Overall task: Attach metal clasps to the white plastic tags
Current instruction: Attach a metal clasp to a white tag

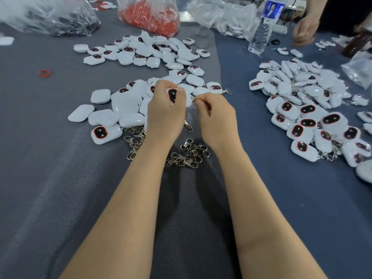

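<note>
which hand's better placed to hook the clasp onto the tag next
Right, probably: the right hand pinches a small metal piece right beside the tag, which the left hand grips and steadies.

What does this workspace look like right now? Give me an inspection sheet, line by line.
Surface: grey cloth covers the table.
Job's things: bare tags heaped ahead; clasps loose between the forearms; clasped tags heaped at right.
Clutter: bottle, red-parts bag, dark-parts bag, red ring.
Grips: left grip holds a tag; right grip pinches a metal piece, likely a clasp.
Cables: nothing seen.
Surroundings: another person's hand at far right.
</note>
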